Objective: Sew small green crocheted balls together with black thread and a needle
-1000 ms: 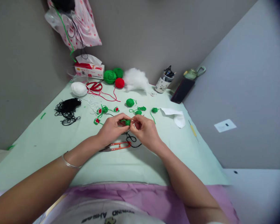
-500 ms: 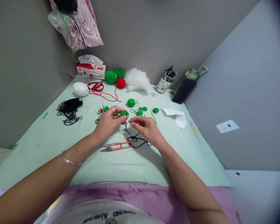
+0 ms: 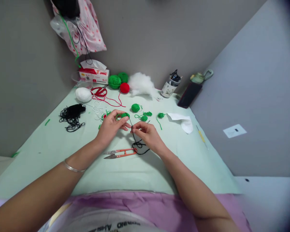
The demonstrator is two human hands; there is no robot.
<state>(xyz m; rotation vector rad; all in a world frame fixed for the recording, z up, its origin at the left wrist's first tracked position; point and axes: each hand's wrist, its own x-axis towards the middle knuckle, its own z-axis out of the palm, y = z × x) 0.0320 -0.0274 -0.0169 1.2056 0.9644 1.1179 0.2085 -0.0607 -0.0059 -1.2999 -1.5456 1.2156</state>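
Between the thumb and fingers of my left hand (image 3: pixel 111 126) is a small green crocheted piece (image 3: pixel 125 115). A strand of black yarn (image 3: pixel 138 144) runs from it down to my right hand (image 3: pixel 147 132), whose thumb and forefinger pinch it. The rest of that yarn lies in loose loops on the table below. Orange-handled thread snips (image 3: pixel 120 153) lie just under my hands, partly crossed by the loops. Beyond my fingers are a green ball (image 3: pixel 135 108) and smaller green crocheted pieces (image 3: pixel 144 118). Red and green pieces (image 3: pixel 103 116) are partly hidden behind my left hand.
A black yarn tangle (image 3: pixel 72 112) and a white yarn ball (image 3: pixel 83 94) lie left. At the back stand a tissue box (image 3: pixel 96 77), green yarn balls (image 3: pixel 114 82), white stuffing (image 3: pixel 141 84), a pen cup (image 3: pixel 169 88) and a phone (image 3: pixel 189 94). A yellow-handled crochet hook (image 3: pixel 201 135) lies right.
My hands were together at the green piece; they have since moved apart. The black strand now shows between them, and my right hand has come down and pinched it.
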